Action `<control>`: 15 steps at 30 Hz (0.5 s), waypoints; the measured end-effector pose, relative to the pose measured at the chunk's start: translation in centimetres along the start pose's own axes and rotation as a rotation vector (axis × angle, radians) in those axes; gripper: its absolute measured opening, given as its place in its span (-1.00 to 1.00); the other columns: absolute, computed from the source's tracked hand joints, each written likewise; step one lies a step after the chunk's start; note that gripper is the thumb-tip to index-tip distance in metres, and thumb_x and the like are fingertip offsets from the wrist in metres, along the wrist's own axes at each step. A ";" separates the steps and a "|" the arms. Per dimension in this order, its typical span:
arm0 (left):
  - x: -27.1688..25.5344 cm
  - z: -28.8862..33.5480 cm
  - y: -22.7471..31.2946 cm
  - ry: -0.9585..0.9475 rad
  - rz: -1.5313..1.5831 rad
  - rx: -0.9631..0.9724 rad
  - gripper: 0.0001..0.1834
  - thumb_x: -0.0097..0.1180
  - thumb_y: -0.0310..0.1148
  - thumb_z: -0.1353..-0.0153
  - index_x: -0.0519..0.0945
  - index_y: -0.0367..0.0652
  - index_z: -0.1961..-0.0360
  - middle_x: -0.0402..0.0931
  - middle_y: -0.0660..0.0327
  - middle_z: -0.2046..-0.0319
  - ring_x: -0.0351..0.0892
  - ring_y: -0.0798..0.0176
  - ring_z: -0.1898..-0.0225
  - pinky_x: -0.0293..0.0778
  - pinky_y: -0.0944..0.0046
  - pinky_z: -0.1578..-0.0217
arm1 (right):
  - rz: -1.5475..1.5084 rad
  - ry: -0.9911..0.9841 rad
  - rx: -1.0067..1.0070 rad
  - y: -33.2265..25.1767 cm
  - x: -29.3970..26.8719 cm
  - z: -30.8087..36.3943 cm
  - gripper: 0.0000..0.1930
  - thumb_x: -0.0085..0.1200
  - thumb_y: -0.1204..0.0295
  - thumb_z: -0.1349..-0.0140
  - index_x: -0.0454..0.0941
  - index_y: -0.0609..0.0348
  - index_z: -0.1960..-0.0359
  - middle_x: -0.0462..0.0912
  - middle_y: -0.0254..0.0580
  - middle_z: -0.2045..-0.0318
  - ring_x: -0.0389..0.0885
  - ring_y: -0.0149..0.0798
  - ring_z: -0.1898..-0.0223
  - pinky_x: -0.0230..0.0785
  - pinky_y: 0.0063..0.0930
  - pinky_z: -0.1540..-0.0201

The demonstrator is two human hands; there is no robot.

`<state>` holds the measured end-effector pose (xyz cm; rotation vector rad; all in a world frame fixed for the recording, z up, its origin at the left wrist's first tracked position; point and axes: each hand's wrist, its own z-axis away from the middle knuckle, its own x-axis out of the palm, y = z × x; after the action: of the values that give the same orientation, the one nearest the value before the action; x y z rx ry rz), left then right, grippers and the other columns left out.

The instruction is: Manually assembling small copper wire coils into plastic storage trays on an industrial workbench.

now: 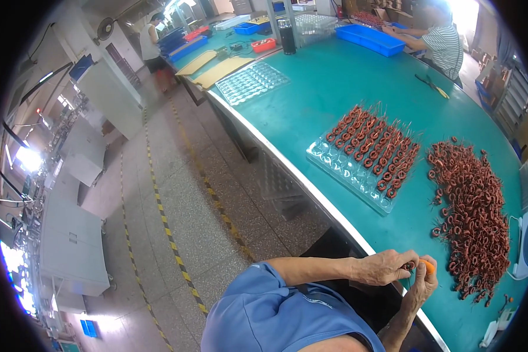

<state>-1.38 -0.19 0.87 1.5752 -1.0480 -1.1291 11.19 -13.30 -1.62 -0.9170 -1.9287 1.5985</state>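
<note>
At the near edge of the green table, my left hand [384,267] pinches a small copper-wound ring coil [409,266] between thumb and fingers. Close against it, my right hand [421,288] is closed on a tool with an orange handle [428,267]; the tool's working end is hidden by my fingers. To the right of my hands lies a large heap of reddish-brown wound ring coils [472,220] with loose wire ends. Farther off, a clear plastic tray [349,175] holds rows of the same coils, wires pointing up, with bare pockets along its near-left side.
An empty clear tray [252,82] rests farther along the green table [311,88]. Pliers [434,86] and a blue bin [369,40] are on the far side, where a person in a striped shirt [443,47] works. Another person [152,47] stands in the aisle.
</note>
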 end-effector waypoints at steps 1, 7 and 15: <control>0.2 -0.3 -0.3 -0.025 0.002 0.007 -0.74 -0.02 -0.43 -0.30 0.35 -0.24 0.01 0.54 -0.07 0.34 0.60 -0.05 0.30 0.46 0.09 0.27 | 0.004 0.026 -0.001 0.1 -0.2 -0.3 -0.78 0.04 0.34 -0.37 0.51 0.28 0.27 0.50 -0.38 0.30 0.42 -0.49 0.29 0.28 -0.61 0.14; 0.4 -1.8 0.0 0.022 -0.102 -0.062 -0.63 0.04 -0.44 -0.30 0.35 -0.20 -0.12 0.56 -0.04 0.16 0.64 0.07 0.15 0.54 0.18 0.11 | 0.090 0.014 0.116 -0.8 -1.0 -1.8 -0.87 0.11 0.44 -0.23 0.62 0.25 0.33 0.62 -0.24 0.30 0.56 -0.38 0.28 0.41 -0.49 0.17; 1.6 -2.4 -1.5 0.128 -0.162 0.016 -0.70 0.15 -0.49 -0.23 0.48 -0.25 0.00 0.50 0.23 0.41 0.50 0.42 0.45 0.48 0.40 0.39 | 0.247 0.037 -0.204 -0.7 -2.9 -1.4 -0.83 0.18 0.36 -0.22 0.64 0.22 0.32 0.60 -0.20 0.24 0.55 -0.19 0.15 0.40 -0.36 0.06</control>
<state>1.46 -0.91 -0.50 1.7462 -0.8595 -1.1129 14.00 -14.63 -0.48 -1.3030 -2.0450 1.5209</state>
